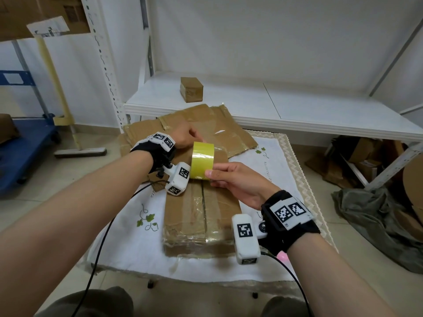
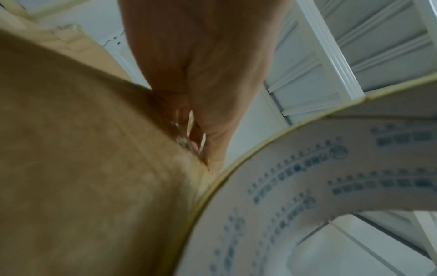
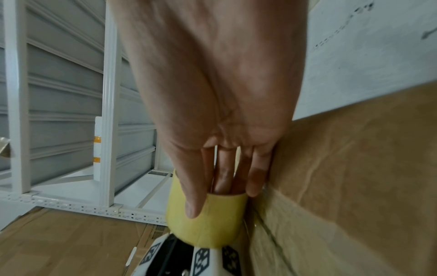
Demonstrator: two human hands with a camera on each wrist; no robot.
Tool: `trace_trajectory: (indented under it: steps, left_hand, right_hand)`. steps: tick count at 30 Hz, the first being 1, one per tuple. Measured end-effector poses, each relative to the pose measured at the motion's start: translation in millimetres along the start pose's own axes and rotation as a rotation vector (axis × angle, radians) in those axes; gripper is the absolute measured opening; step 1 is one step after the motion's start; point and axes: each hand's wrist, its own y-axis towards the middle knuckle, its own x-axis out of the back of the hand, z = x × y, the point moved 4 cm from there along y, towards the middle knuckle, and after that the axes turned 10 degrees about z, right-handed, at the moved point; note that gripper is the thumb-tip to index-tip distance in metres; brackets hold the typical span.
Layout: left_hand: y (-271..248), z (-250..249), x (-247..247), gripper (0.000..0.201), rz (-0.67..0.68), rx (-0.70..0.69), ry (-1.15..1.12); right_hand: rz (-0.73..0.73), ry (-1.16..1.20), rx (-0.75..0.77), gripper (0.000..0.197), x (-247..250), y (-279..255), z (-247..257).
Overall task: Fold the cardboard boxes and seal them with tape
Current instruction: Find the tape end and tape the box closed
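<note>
small box on shelf, flattened cardboard

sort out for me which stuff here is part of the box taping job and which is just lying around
In the job:
tape roll, held by right hand
cardboard box on the table
left hand at the tape's end
flattened cardboard

Lying about:
small box on shelf
blue cart
grey cloth

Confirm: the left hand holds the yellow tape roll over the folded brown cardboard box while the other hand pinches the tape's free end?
Not quite: the hands are swapped. The head view shows the right hand holding the yellow tape roll over the folded brown cardboard box, while the left hand pinches the free end.
</note>
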Motion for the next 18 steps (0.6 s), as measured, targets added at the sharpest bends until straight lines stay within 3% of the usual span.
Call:
trace_trajectory:
  steps: [4, 6, 12, 15, 18]
  left_hand:
    - [-8, -11, 3, 0.020, -0.037, -0.048, 0.085]
    - [-15, -25, 4, 0.006, -0.014, -0.103, 0.195]
    - [-39, -44, 2, 0.022, 0.085, -0.185, 0.409]
    - [-50, -41, 2, 0.021, 0.107, -0.141, 0.482]
    - [-59, -37, -1, 0.037, 0.110, -0.078, 0.504]
  right_hand:
    - [-0.006, 0.013, -0.002, 0.036, -1, 0, -1]
    - [-0.012, 0.020, -0.002, 0.036, -1, 0, -1]
    - [-0.029, 0.032, 0.007, 0.034, -1, -3, -1]
    - [-0.051, 0.026, 0.014, 0.035, -4, -4, 1]
    - [-0.059, 0.019, 0.024, 0.035, -6, -5, 1]
